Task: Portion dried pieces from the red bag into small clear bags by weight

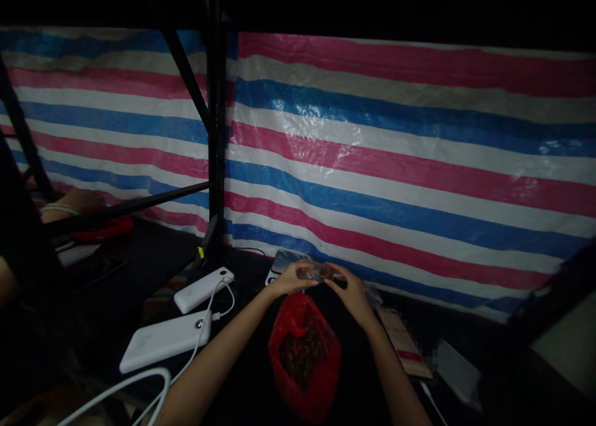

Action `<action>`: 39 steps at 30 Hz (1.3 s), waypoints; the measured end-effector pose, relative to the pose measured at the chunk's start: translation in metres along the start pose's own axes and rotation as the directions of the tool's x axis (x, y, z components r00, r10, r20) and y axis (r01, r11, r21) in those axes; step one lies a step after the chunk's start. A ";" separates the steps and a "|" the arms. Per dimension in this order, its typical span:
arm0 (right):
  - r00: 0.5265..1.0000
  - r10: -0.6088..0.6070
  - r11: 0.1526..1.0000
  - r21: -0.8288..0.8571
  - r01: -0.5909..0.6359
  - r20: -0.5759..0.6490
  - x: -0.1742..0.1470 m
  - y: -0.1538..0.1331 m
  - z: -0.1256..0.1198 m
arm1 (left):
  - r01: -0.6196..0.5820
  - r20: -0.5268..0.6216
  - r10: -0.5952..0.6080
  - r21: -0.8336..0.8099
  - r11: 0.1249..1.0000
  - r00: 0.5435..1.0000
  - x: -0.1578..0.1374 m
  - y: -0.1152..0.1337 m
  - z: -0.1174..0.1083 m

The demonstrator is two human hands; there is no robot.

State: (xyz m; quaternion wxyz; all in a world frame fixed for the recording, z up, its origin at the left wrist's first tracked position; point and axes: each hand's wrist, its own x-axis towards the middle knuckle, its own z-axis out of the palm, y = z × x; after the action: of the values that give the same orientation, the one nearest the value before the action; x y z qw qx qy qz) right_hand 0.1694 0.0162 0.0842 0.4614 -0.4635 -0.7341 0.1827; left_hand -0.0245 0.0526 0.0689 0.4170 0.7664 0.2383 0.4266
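Over the dark table, my left hand (294,279) is closed on a small clear plastic bag (308,273). My right hand (350,291) is at the bag's right end, its thumb and fingers around a small brown clump (325,271); whether that clump is inside the bag or at its mouth I cannot tell. Just below both hands stands an open red plastic bag (326,396). Loose dark-brown dried bits (302,354) fill its inside.
Left of my forearm lie two white power banks (165,341) with a white cable (215,289). A phone-like device (284,262) sits behind my left hand. Rightward are a brown paper packet (404,342) and a pale flat box (459,373). Another person's hand (79,199) shows beyond the black frame (215,134).
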 end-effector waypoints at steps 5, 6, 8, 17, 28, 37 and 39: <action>0.975 -0.180 0.916 -0.340 0.214 0.129 0.006 -0.018 0.001 | 0.010 -0.110 -0.012 -0.020 1.000 0.994 -0.008 -0.006 0.002; 0.962 -0.210 0.873 -0.409 0.264 0.173 0.006 -0.022 0.002 | 0.011 -0.123 -0.011 -0.004 1.000 0.992 -0.009 -0.007 0.002; 0.929 -0.258 0.767 -0.528 0.363 0.265 0.008 -0.032 0.004 | 0.015 -0.125 -0.011 0.033 0.999 0.992 -0.011 -0.008 0.002; 0.924 -0.311 0.650 -0.660 0.376 0.221 0.000 -0.063 0.001 | 0.027 -0.047 -0.023 0.080 0.996 0.999 -0.014 -0.004 -0.011; 0.996 -0.020 0.949 -0.314 -0.008 -0.087 -0.079 0.027 0.029 | 0.127 -0.111 -0.087 0.434 0.892 0.990 0.029 -0.041 -0.052; 0.930 0.167 0.983 -0.013 -0.181 -0.329 -0.097 0.075 0.031 | 0.214 -0.556 0.114 0.490 0.845 0.823 -0.044 -0.038 -0.015; 0.924 0.205 0.977 0.017 -0.211 -0.321 -0.096 0.075 0.032 | 0.242 -0.584 0.097 0.475 0.846 0.806 -0.072 -0.026 -0.005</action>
State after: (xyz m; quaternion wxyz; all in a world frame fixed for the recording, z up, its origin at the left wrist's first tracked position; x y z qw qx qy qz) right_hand 0.1944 -0.0225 -0.0325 0.5485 -0.5665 -0.5974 0.1460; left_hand -0.0668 0.0168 0.0158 0.1125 0.6705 0.4930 0.5428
